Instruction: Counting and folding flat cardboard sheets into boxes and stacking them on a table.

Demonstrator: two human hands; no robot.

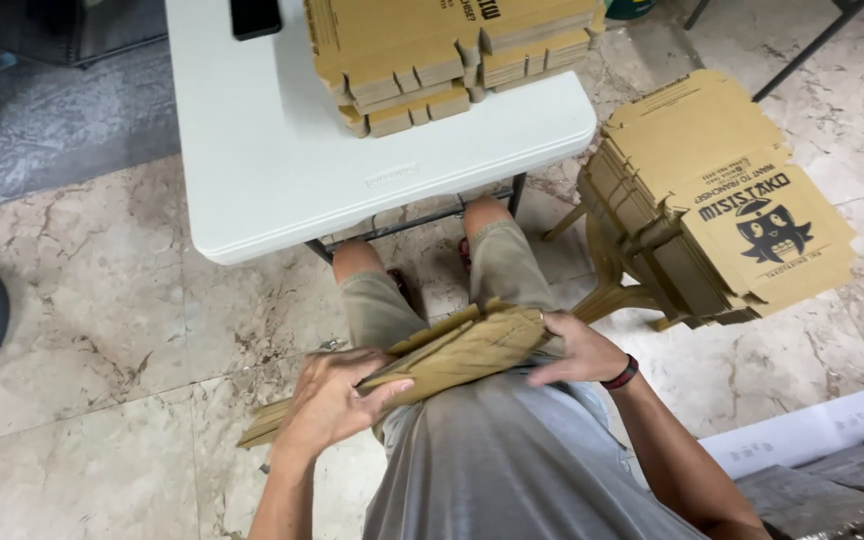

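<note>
Hands, left [330,400] and right [577,350], each grip closed on flat cardboard box [457,352].

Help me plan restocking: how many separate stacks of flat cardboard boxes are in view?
3: one stack on the white table, one on the stool at right, and one held across the lap by both hands. More may sit outside the frame.

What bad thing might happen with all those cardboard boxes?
The flat cardboard piece rests on the lap, held by the left hand and right hand; it might slide to the floor. The stack on the table overhangs the edge and might tip. Cardboard edges may nick fingers.
</note>
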